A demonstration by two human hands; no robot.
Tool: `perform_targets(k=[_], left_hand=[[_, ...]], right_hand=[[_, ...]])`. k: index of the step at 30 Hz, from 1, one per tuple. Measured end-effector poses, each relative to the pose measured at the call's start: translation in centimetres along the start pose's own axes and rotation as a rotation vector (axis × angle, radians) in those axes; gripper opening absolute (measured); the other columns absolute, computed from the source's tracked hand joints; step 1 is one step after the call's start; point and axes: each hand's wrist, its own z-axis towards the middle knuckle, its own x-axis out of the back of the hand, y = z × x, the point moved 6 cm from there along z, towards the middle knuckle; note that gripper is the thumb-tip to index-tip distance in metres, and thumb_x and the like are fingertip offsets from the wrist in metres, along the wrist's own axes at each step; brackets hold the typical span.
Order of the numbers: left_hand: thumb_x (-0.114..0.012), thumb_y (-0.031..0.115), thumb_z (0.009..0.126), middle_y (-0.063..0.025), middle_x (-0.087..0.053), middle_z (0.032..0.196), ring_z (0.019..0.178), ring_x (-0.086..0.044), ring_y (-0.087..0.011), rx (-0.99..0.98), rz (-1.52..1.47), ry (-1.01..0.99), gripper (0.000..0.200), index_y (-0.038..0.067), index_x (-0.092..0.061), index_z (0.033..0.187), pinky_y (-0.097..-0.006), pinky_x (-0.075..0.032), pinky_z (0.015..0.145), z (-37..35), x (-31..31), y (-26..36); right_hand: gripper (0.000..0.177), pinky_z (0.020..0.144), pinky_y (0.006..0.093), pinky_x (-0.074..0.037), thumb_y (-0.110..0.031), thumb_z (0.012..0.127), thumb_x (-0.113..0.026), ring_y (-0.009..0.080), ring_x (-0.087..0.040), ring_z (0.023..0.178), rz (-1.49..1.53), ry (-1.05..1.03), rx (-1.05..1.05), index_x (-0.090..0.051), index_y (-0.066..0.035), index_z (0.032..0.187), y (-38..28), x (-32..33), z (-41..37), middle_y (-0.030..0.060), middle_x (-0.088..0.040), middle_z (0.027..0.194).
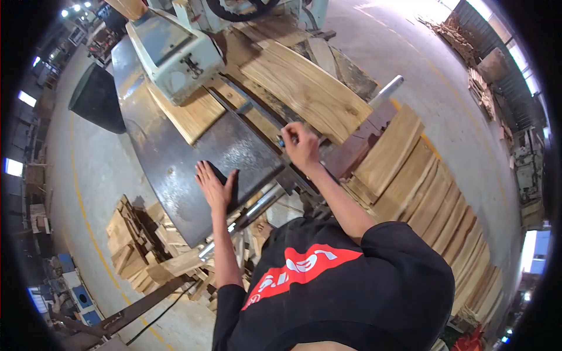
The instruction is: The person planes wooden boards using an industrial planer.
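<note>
My left hand [215, 186] lies flat on the dark metal machine table [246, 149], its fingers stretched out and nothing in it. My right hand [301, 146] is raised over the right side of the table, beside the metal guide rail [257, 131]. Its fingers are curled together; whether anything is in them is hidden. A small blue part shows just beside those fingertips. Ahead of my left hand, a wooden board [199, 120] lies on the table, partly under the pale green machine housing [181, 67]. Neither hand touches this board.
A long plank [304, 88] lies right of the guide rail. Stacked boards [433, 193] stand close on my right. Wood offcuts [137, 245] are piled at lower left, below the table edge. A dark bin [96, 96] stands left of the table, and a metal bar [389, 88] sticks out at right.
</note>
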Motion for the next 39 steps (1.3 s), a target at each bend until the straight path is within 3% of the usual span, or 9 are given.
perform_targets(k=[4, 7, 14, 20, 23, 29, 31, 36, 39], left_hand=[[-0.073, 0.064, 0.093, -0.0308, -0.029, 0.172, 0.163, -0.022, -0.0416, 0.0, 0.002, -0.009, 0.11, -0.01, -0.032, 0.163, -0.0548, -0.014, 0.133, -0.1, 0.2, 0.1], [-0.073, 0.062, 0.094, -0.0302, -0.029, 0.172, 0.164, -0.022, -0.0411, -0.006, -0.008, -0.002, 0.107, -0.009, -0.033, 0.163, -0.0543, -0.014, 0.133, -0.1, 0.2, 0.1], [-0.073, 0.058, 0.096, -0.0285, -0.033, 0.171, 0.163, -0.025, -0.0415, -0.033, 0.009, 0.02, 0.099, -0.007, -0.036, 0.162, -0.0553, -0.017, 0.133, -0.2, -0.5, -0.5], [-0.074, 0.055, 0.097, -0.0274, -0.036, 0.17, 0.162, -0.027, -0.0419, -0.025, -0.04, 0.029, 0.096, -0.006, -0.039, 0.161, -0.0556, -0.018, 0.132, -0.7, -0.5, -0.7], [-0.075, 0.053, 0.096, -0.0271, -0.037, 0.17, 0.162, -0.027, -0.0419, -0.029, -0.082, 0.046, 0.093, -0.006, -0.041, 0.161, -0.0564, -0.018, 0.132, -0.4, -0.3, -1.0], [-0.075, 0.051, 0.097, -0.027, -0.038, 0.169, 0.161, -0.029, -0.0422, -0.031, -0.107, 0.07, 0.09, -0.006, -0.044, 0.159, -0.0566, -0.019, 0.132, -0.7, -0.3, -1.0], [-0.074, 0.051, 0.097, -0.0268, -0.038, 0.169, 0.16, -0.03, -0.0424, -0.023, -0.114, 0.077, 0.088, -0.006, -0.045, 0.158, -0.0564, -0.019, 0.131, -0.8, 0.0, -0.8], [-0.073, 0.051, 0.098, -0.026, -0.04, 0.169, 0.16, -0.031, -0.041, -0.021, -0.103, 0.104, 0.086, -0.005, -0.046, 0.157, -0.0561, -0.02, 0.131, -0.9, -0.1, -0.8], [-0.074, 0.05, 0.097, -0.0254, -0.04, 0.169, 0.16, -0.032, -0.0402, -0.011, -0.133, 0.115, 0.086, -0.005, -0.047, 0.157, -0.0563, -0.021, 0.131, -1.0, 0.3, -0.7]], right_hand=[[0.047, 0.107, 0.0521, -0.048, -0.027, 0.088, -0.087, 0.0401, -0.06, 0.132, -0.512, -0.103, 0.072, -0.067, -0.007, 0.125, 4.7, 5.7, 1.0, 0.019, -0.064, 0.14], [0.071, 0.122, 0.0587, -0.033, -0.03, 0.082, -0.09, 0.05, -0.039, 0.15, -0.759, -0.196, -0.02, -0.06, -0.009, 0.143, 8.0, 7.0, 0.9, 0.0263, -0.047, 0.157], [0.058, 0.122, 0.0604, -0.033, -0.012, 0.094, -0.062, 0.049, -0.045, 0.147, -0.941, -0.126, 0.236, -0.054, -0.01, 0.152, 12.7, 6.2, -0.1, 0.0321, -0.049, 0.156], [0.055, 0.117, 0.059, -0.043, -0.011, 0.094, -0.062, 0.0501, -0.055, 0.138, -1.0, -0.258, 0.189, -0.055, -0.007, 0.149, 8.9, 6.2, -0.1, 0.0313, -0.056, 0.15], [0.057, 0.102, 0.05, -0.056, -0.013, 0.097, -0.063, 0.0426, -0.069, 0.122, -0.883, -0.255, 0.273, -0.053, -0.005, 0.152, 4.7, 6.6, 0.5, 0.0296, -0.066, 0.137], [0.035, 0.073, 0.0452, -0.061, -0.026, 0.105, -0.066, 0.0344, -0.077, 0.078, -0.418, -0.254, -0.056, -0.072, -0.002, 0.13, -4.0, 12.3, 5.1, 0.022, -0.077, 0.088], [0.028, 0.076, 0.0399, -0.058, -0.021, 0.1, -0.073, 0.0329, -0.077, 0.086, -0.13, -0.124, -0.092, -0.075, -0.004, 0.122, -4.6, 14.9, 6.3, 0.0282, -0.073, 0.095], [0.036, 0.092, 0.0322, -0.056, -0.014, 0.104, -0.07, 0.0181, -0.075, 0.104, 0.16, -0.134, 0.0, -0.069, 0.003, 0.136, -1.7, 16.8, 6.0, 0.0175, -0.079, 0.121], [0.038, 0.097, 0.0327, -0.056, -0.014, 0.106, -0.068, 0.0208, -0.074, 0.11, 0.288, -0.087, -0.212, -0.067, 0.01, 0.136, -4.5, 19.1, 4.5, 0.0149, -0.077, 0.125]])
